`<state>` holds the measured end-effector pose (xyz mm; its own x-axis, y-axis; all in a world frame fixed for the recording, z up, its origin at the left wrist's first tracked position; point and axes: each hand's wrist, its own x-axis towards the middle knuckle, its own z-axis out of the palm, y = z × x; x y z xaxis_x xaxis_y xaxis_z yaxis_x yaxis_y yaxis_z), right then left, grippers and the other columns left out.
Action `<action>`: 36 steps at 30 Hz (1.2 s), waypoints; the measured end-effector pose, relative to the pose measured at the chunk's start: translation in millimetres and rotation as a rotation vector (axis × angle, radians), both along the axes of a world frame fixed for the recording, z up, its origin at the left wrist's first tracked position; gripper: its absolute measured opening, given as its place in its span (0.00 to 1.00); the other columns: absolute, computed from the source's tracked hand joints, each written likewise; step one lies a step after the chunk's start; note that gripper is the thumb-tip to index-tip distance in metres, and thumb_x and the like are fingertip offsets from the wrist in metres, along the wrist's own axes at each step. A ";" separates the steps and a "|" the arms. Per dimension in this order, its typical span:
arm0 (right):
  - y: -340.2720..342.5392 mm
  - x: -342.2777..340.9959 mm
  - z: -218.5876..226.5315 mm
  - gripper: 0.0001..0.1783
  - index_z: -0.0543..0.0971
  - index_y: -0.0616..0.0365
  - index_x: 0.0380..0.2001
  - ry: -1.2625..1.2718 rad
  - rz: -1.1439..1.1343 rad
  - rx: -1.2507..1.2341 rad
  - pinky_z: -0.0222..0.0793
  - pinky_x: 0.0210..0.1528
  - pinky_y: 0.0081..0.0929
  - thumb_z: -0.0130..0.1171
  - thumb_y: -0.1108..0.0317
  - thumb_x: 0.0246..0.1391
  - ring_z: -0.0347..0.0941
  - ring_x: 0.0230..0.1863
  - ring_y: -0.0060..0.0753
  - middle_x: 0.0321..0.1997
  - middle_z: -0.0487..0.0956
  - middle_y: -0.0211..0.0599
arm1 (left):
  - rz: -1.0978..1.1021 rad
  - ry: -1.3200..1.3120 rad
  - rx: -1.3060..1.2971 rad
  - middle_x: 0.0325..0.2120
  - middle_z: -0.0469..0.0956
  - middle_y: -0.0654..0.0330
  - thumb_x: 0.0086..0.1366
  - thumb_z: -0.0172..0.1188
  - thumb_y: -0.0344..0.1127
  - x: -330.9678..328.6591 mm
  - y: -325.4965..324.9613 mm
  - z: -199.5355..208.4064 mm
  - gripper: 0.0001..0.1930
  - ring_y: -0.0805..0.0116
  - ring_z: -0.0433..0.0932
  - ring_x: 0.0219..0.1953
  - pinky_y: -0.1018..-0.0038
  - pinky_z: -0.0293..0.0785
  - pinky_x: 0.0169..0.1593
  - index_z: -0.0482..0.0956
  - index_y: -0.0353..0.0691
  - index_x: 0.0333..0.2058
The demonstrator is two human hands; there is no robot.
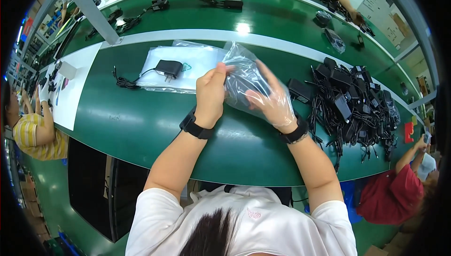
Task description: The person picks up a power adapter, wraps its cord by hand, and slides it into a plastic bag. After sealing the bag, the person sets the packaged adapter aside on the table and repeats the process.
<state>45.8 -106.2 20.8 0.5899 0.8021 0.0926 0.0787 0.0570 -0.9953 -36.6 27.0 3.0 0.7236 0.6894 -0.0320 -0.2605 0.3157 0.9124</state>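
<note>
Over the green table I hold a clear plastic bag (242, 75). My left hand (211, 89) is closed on its left edge, thumb on top. My right hand (275, 103) has its fingers spread, and the clear film lies over it up to the wrist, so it looks to be inside the bag. No other thing shows in the bag. Left of my hands, a black power adapter (168, 68) with its plug prongs showing rests on a stack of flat plastic bags (152, 61). Its coiled cable (124, 83) lies on the table beside the stack.
A large pile of black adapters with cables (347, 101) covers the table's right side. Beyond a pale rail, a green conveyor belt (188, 19) carries adapters (232, 3) and bagged ones (334, 41). A metal post (96, 16) rises at left. Co-workers sit on both sides.
</note>
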 end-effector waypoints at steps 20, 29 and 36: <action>6.7 12.7 -13.3 0.33 0.62 0.68 0.53 -0.451 0.026 0.135 0.58 0.55 0.28 0.57 0.56 0.50 0.64 0.52 0.32 0.51 0.68 0.43 | -0.183 -0.126 -0.167 0.44 0.71 0.56 0.55 0.58 0.30 -6.5 18.4 12.0 0.29 0.69 0.72 0.43 0.76 0.67 0.49 0.59 0.28 0.54; 4.0 17.2 -29.4 0.30 0.57 0.67 0.57 -0.518 0.173 0.093 0.49 0.61 0.32 0.33 0.53 0.62 0.57 0.60 0.43 0.58 0.63 0.50 | -0.280 -0.094 -0.274 0.36 0.75 0.60 0.55 0.61 0.30 -3.1 -8.5 2.3 0.20 0.74 0.74 0.36 0.78 0.72 0.40 0.69 0.31 0.46; -6.4 31.6 -19.6 0.15 0.70 0.64 0.33 -0.797 0.100 -0.062 0.61 0.43 0.26 0.45 0.61 0.59 0.63 0.38 0.27 0.37 0.69 0.35 | -0.405 -0.079 -0.259 0.38 0.75 0.59 0.55 0.61 0.28 -1.8 -7.7 -3.7 0.23 0.73 0.74 0.39 0.77 0.71 0.43 0.67 0.31 0.49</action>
